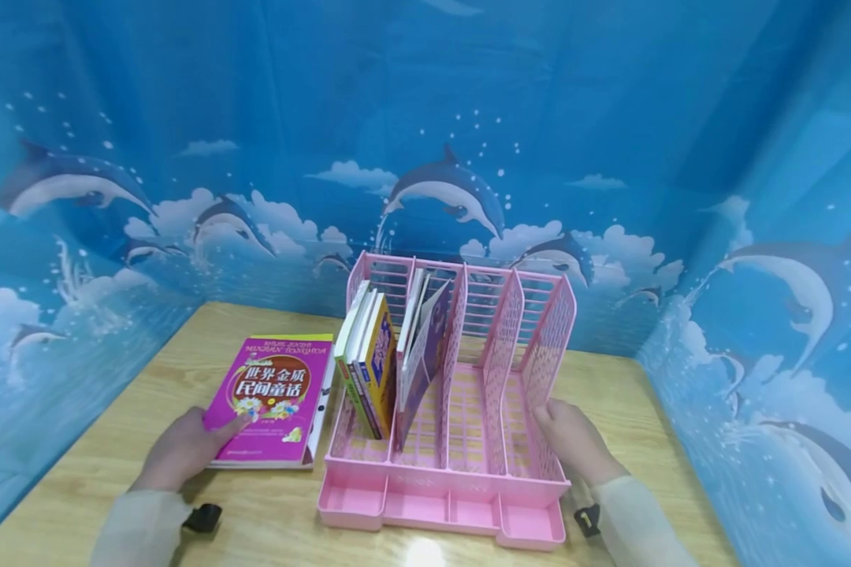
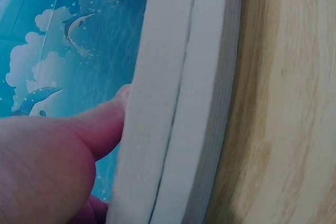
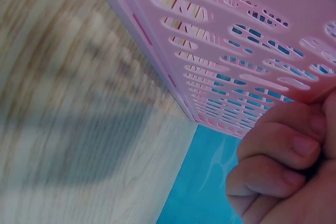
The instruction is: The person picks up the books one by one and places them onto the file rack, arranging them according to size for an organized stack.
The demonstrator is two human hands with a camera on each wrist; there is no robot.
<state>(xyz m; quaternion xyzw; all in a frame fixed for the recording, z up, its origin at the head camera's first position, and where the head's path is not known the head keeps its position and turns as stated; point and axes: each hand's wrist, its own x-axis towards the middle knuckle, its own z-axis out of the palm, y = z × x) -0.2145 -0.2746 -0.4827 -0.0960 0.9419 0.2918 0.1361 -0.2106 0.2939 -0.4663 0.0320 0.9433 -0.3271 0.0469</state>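
My left hand [image 1: 187, 449] grips the lower left edge of a stack of books, its thumb lying on the magenta cover of the top book [image 1: 276, 417]. A yellow edge shows behind that book. The left wrist view has the thumb [image 2: 105, 127] against the books' white page edges [image 2: 173, 98]; the other fingers are mostly hidden. At right, my right hand [image 1: 574, 437] pinches the side panel of a pink desktop book rack [image 1: 443, 476]. Its curled fingers [image 3: 278, 150] lie outside the perforated panel [image 3: 247, 61] in the right wrist view.
Several thin books [image 1: 372, 362] stand in the rack's leftmost slot. More books [image 1: 425, 346], one with a purple cover, lean in the slot beside it. Small trays [image 1: 475, 512] line the rack's front. Dolphin-print curtains [image 1: 425, 102] enclose the wooden table [image 1: 269, 512] at the back and sides.
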